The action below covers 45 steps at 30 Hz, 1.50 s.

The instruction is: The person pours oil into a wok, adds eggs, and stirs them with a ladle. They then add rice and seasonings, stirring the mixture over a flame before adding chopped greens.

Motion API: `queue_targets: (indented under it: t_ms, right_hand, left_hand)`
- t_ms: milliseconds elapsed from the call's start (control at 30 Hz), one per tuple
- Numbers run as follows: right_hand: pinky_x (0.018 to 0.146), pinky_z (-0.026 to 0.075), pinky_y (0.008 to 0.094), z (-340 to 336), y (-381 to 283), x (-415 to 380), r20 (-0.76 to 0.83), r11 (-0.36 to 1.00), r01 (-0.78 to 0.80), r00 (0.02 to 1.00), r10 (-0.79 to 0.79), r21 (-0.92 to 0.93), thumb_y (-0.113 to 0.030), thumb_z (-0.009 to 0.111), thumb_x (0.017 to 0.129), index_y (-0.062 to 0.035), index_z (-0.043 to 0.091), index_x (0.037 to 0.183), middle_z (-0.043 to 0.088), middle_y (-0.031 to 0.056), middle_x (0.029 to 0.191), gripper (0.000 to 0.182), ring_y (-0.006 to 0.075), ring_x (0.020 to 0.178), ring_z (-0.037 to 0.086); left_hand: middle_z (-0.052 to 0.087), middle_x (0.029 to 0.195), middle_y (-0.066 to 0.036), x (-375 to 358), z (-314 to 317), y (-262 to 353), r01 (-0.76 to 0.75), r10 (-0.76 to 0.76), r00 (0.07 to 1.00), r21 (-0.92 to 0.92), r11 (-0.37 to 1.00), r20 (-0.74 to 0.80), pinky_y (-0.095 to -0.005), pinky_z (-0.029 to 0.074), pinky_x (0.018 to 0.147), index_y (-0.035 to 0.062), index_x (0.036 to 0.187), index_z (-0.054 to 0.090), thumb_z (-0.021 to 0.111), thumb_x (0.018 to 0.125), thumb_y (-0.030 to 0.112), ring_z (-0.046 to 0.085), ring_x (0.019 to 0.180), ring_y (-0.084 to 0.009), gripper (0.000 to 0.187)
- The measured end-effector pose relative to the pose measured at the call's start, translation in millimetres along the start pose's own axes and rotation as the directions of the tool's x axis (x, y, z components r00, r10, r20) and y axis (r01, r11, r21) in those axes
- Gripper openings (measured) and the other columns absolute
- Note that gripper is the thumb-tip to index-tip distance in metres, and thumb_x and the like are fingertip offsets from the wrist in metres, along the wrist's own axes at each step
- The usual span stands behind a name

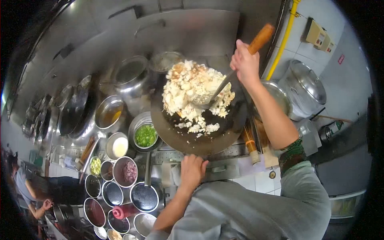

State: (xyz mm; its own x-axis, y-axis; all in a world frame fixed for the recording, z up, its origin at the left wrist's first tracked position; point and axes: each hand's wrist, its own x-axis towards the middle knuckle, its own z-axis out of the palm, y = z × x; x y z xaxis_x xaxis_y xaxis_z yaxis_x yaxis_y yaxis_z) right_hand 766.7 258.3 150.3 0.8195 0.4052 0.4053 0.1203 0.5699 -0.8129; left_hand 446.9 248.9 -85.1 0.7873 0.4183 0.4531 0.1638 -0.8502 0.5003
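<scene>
My right hand (246, 64) is closed round the handle of a ladle (223, 86), which has a wooden grip and a metal shaft. Its bowl end presses into a large heap of fried rice (192, 82) with white and yellowish-brown clumps. The rice fills the far part of a big dark wok (184, 142), and loose bits lie nearer to me. At the wok's near rim, my left hand (192, 170) has its fingers curled and closed on the edge; the fingertips are partly hidden. A pale cloth (171, 175) lies just left of that hand.
Chopped greens (145, 135) sit in a bowl left of the wok. Several metal pots, one with chopped purple onion (129, 172), and a red squeeze bottle (124, 211) crowd the lower left. A bamboo brush (250, 144) lies at right. Another person (30, 184) stands far left.
</scene>
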Motion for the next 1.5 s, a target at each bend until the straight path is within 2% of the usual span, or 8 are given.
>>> queue_targets:
  t_ms: [200, 400, 433, 800, 1000, 1167, 1300, 1500]
  right_hand:
    - [0.039, 0.025, 0.03, 14, -25, 9, 0.028, 0.982, -0.153, 0.987, 0.157, -0.112, -0.03, 0.065, 0.096, -0.0161, 0.039, 0.07, 0.034, -0.0044, 0.052, 0.039, 0.01, 0.038, 0.029]
    - [0.037, 0.026, 0.0278, 2, 10, 52, 0.066, 0.997, 0.075, 0.995, -0.075, -0.007, -0.029, 0.066, 0.095, -0.0155, 0.043, 0.068, 0.035, -0.0049, 0.051, 0.038, 0.0091, 0.038, 0.032]
    - [0.037, 0.026, 0.0277, 5, 53, 46, -0.08, 0.989, -0.002, 0.997, -0.01, -0.145, -0.027, 0.066, 0.094, -0.0146, 0.043, 0.069, 0.034, -0.0051, 0.05, 0.036, 0.0095, 0.038, 0.033]
    - [0.039, 0.027, 0.0287, 43, 97, 78, 0.198, 0.971, -0.24, 0.952, 0.235, 0.001, -0.026, 0.064, 0.096, -0.0151, 0.044, 0.076, 0.034, -0.0062, 0.05, 0.031, 0.009, 0.038, 0.03]
    - [0.041, 0.027, 0.0294, 55, 1, 69, 0.187, 0.89, -0.407, 0.876, 0.444, -0.204, -0.026, 0.064, 0.094, -0.0169, 0.039, 0.068, 0.032, -0.0078, 0.052, 0.038, 0.0088, 0.04, 0.028]
    - [0.038, 0.028, 0.0294, 52, 28, 20, 0.064, 0.928, -0.155, 0.98, 0.187, -0.339, -0.025, 0.065, 0.094, -0.0152, 0.042, 0.069, 0.035, -0.0063, 0.052, 0.036, 0.0079, 0.04, 0.033]
    - [0.039, 0.027, 0.0301, 13, 1, -8, 0.078, 0.997, -0.026, 0.996, 0.033, -0.078, -0.028, 0.067, 0.094, -0.0145, 0.041, 0.071, 0.034, -0.005, 0.051, 0.037, 0.0098, 0.039, 0.032]
    - [0.039, 0.024, 0.0283, 26, -26, -9, 0.104, 0.979, -0.158, 0.98, 0.172, -0.131, -0.033, 0.066, 0.095, -0.016, 0.038, 0.069, 0.029, -0.006, 0.049, 0.041, 0.009, 0.037, 0.028]
  left_hand:
    - [0.057, 0.092, -0.013, 94, -9, -21, 0.008, -0.004, 0.999, 0.091, 0.996, -0.046, -0.0466, 0.044, 0.074, 0.0048, 0.092, 0.064, 0.069, 0.085, 0.025, 0.054, 0.089, -0.0353, 0.022]
    - [0.058, 0.095, -0.014, 104, 26, -36, 0.024, -0.022, 0.999, 0.059, 0.998, -0.036, -0.047, 0.045, 0.076, 0.004, 0.095, 0.065, 0.068, 0.086, 0.023, 0.054, 0.091, -0.0352, 0.021]
    - [0.058, 0.095, -0.014, 105, 27, -35, 0.029, -0.027, 0.999, 0.052, 0.998, -0.034, -0.047, 0.045, 0.076, 0.0039, 0.095, 0.065, 0.068, 0.086, 0.023, 0.054, 0.092, -0.0352, 0.022]
    - [0.057, 0.092, -0.015, 111, 30, -38, 0.029, -0.03, 0.999, 0.082, 0.996, 0.012, -0.0483, 0.044, 0.076, 0.0038, 0.089, 0.064, 0.066, 0.089, 0.025, 0.054, 0.088, -0.0366, 0.021]
    - [0.055, 0.088, -0.015, 87, -26, 37, 0.019, -0.021, 0.998, -0.034, 0.999, -0.067, -0.0494, 0.041, 0.071, 0.0039, 0.085, 0.06, 0.068, 0.087, 0.018, 0.052, 0.083, -0.0379, 0.017]
    - [0.054, 0.086, -0.014, 69, 18, 6, 0.02, -0.024, 0.994, -0.035, 0.999, -0.103, -0.0469, 0.041, 0.071, 0.0049, 0.084, 0.06, 0.07, 0.086, 0.018, 0.052, 0.084, -0.0366, 0.017]
    - [0.053, 0.085, -0.014, 1, 12, -6, 0.023, -0.022, 1.0, 0.025, 0.999, -0.011, -0.0462, 0.042, 0.072, 0.0054, 0.083, 0.06, 0.07, 0.086, 0.02, 0.053, 0.085, -0.0359, 0.017]
    - [0.058, 0.087, -0.015, 83, -8, -8, 0.005, -0.003, 0.995, 0.014, 1.0, -0.102, -0.0463, 0.042, 0.074, 0.0037, 0.086, 0.063, 0.07, 0.087, 0.025, 0.055, 0.087, -0.0355, 0.022]
